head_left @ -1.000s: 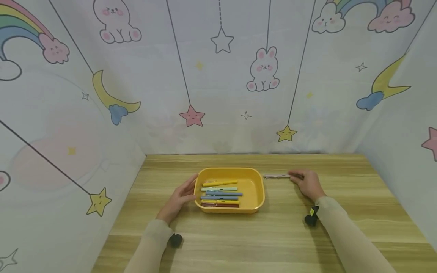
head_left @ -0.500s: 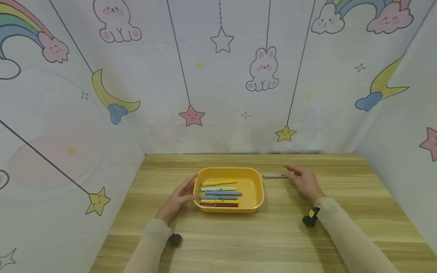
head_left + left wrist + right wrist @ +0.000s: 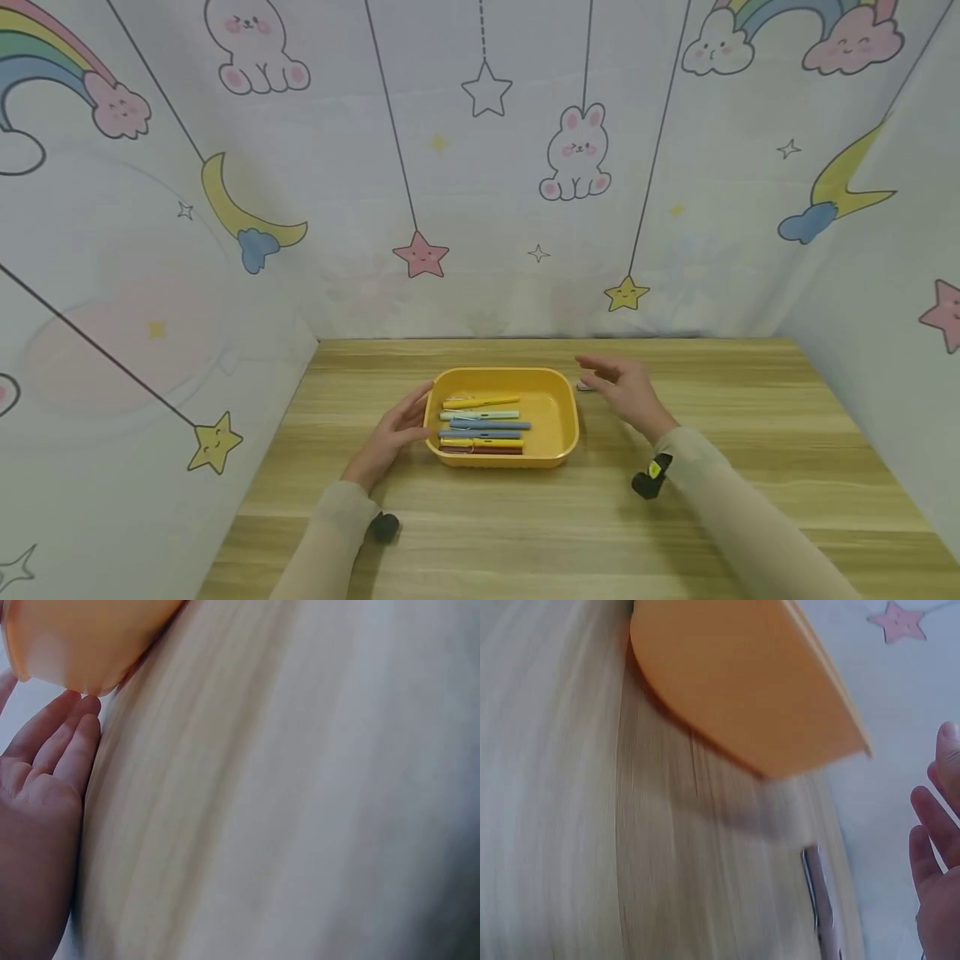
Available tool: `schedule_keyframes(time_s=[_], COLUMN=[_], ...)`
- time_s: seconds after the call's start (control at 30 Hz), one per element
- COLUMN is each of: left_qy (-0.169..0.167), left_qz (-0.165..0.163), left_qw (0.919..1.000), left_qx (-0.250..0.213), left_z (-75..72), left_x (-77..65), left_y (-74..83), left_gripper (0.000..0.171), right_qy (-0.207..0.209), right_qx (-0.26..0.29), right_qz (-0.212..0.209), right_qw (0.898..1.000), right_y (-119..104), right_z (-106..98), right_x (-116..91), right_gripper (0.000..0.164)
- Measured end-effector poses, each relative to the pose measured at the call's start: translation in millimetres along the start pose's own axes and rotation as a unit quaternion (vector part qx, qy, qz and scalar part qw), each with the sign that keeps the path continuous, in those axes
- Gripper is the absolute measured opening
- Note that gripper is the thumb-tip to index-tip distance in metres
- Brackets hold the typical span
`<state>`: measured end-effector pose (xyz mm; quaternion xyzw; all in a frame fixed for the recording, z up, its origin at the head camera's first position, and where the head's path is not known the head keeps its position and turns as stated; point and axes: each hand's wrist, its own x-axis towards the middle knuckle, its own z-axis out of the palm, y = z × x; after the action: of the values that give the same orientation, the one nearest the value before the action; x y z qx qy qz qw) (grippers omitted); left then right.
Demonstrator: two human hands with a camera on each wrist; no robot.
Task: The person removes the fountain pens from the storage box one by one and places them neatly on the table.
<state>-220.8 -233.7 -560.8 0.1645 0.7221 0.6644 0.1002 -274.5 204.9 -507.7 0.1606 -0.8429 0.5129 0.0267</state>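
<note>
Left hand point(image 3: 386, 440) loose-fingered at left edge of tray point(image 3: 555, 417); right hand point(image 3: 628, 398) unclasped over pen point(image 3: 822, 892) near far edge of bench point(image 3: 525, 533). Pass high; brushed pen could shift.

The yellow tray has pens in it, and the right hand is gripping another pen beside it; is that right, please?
Not quite: the right wrist view shows the right hand gripping nothing, with that pen lying on the table beside the tray.
</note>
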Motion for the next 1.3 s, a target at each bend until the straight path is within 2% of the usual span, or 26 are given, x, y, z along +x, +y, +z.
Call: schedule_keyframes(time_s=[0.23,0.47,0.83,1.13,1.3], left_qy=[0.002,0.001,0.009,0.006,0.005], left_qz=[-0.004,-0.013,-0.009,-0.005,-0.007], left_qw=[1.0,0.9998,0.9999,1.0,1.0], left_qx=[0.001,0.012,0.008,0.002,0.0], left_z=[-0.4,-0.5,2.5,1.2,0.7], left_x=[0.3,1.8,-0.3,-0.6,-0.2], left_y=[-0.7,-2.1,-2.7,-3.1,-2.5], left_gripper=[0.074,0.074,0.074,0.073,0.074], right_qy=[-0.028,-0.051,-0.144,-0.169,-0.182], right_qx=[0.028,0.035,0.004,-0.023,-0.034], right_qz=[-0.019,-0.048,-0.01,-0.033,-0.02], right_qw=[0.999,0.997,0.99,0.985,0.982], right_y=[-22,-34,-48,-50,-49], right_z=[25,42,62,73,77], right_x=[6,10,18,21,25], right_gripper=[0.036,0.035,0.04,0.04,0.041])
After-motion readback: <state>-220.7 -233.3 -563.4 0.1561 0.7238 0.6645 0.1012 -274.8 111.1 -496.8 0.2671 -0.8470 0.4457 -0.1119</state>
